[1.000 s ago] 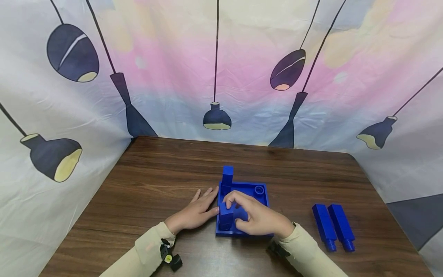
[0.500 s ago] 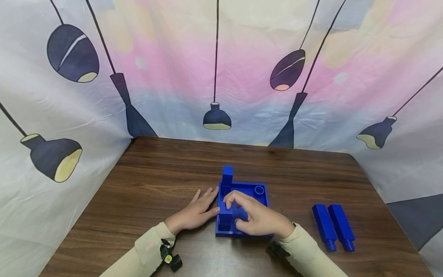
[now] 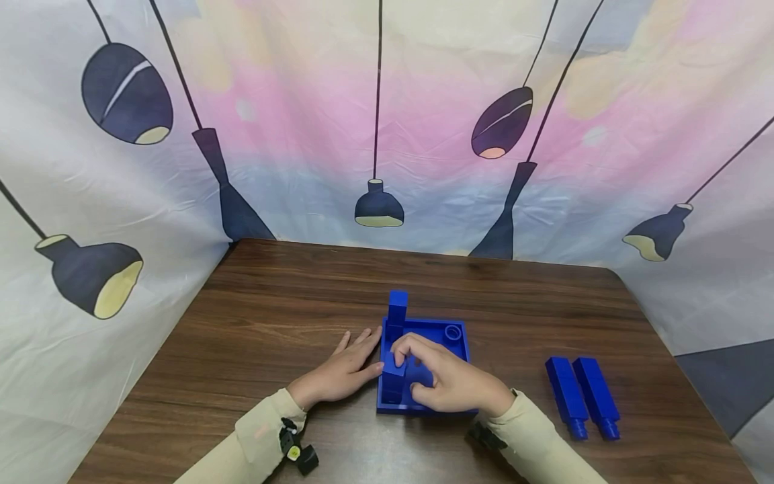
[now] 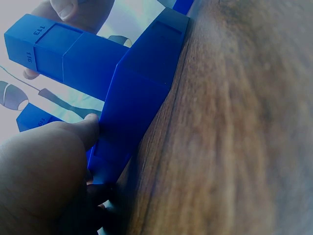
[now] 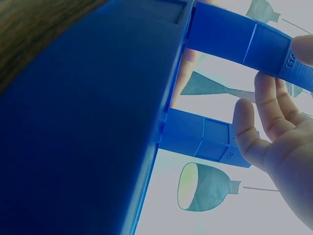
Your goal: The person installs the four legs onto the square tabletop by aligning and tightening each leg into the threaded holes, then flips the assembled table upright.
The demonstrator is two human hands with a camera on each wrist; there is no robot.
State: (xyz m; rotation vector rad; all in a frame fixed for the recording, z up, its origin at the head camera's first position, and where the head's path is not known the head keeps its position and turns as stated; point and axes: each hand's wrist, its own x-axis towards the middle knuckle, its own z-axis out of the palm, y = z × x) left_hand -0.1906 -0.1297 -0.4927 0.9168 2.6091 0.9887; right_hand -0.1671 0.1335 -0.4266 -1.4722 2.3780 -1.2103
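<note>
A square blue tray (image 3: pixel 426 409) lies on the table, with a blue post upright at its far left corner (image 3: pixel 397 310) and another blue post (image 3: pixel 393 388) upright at the near left corner. My right hand (image 3: pixel 455 382) grips the top of the near post between thumb and fingers; in the right wrist view the thumb and fingertips lie on opposite sides of that post (image 5: pixel 222 36). Flat on the table at the tray's left side rests my left hand (image 3: pixel 336 378), fingers straight. Its thumb touches the tray wall (image 4: pixel 129 110) in the left wrist view.
To the right, two more blue posts (image 3: pixel 566 390) lie side by side on the wooden table (image 3: pixel 290 289), round threaded ends toward me. A round socket (image 3: pixel 453 332) shows in the tray's far right corner. A printed cloth (image 3: pixel 302 134) hangs behind the table.
The near post has turned slightly in the right hand's fingers. Both hands keep nearly the same place, and the tray has not moved.
</note>
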